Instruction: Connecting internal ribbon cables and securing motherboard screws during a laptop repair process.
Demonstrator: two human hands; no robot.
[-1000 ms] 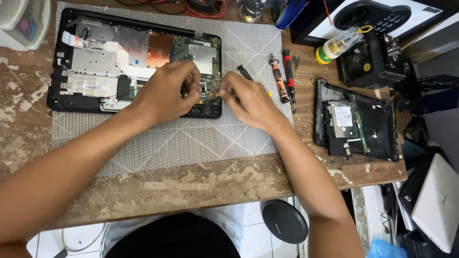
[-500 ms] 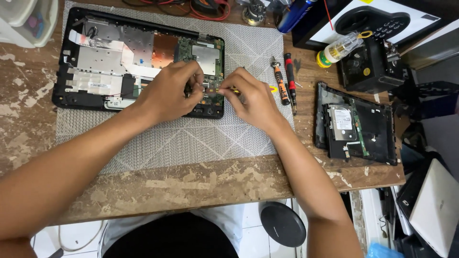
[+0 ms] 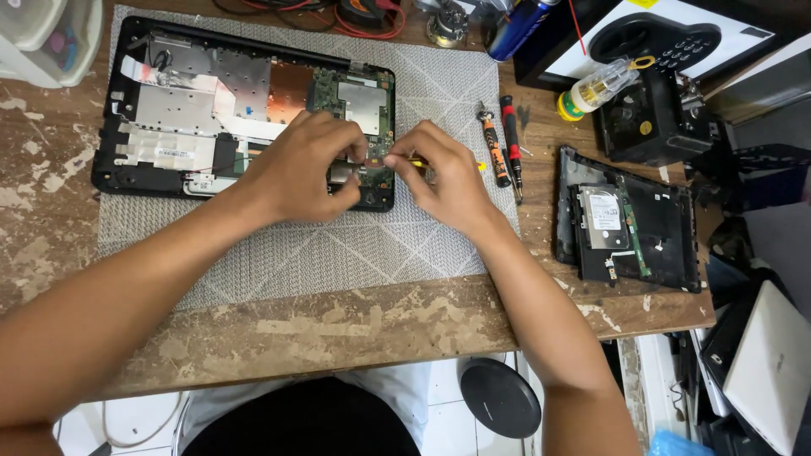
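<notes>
mat (image 3: 338,253) grey, diamond grid | circuit board (image 3: 359,105) green | screwdrivers (image 3: 503,143) red-black

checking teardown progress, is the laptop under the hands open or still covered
Open: the laptop base lies on the grey mat with its green circuit board and metal shields bare. Both hands, left hand and right hand, work on it.

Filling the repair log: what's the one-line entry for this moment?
left hand: on opened laptop | right hand: yellow-tipped tool at circuit board | mat

Left hand (image 3: 308,169) rests on opened laptop base (image 3: 169,127), fingertips at green circuit board (image 3: 363,101). Right hand (image 3: 443,181) pinches yellow-handled tool (image 3: 414,163) beside it. Grey mat (image 3: 338,245) beneath.
</notes>
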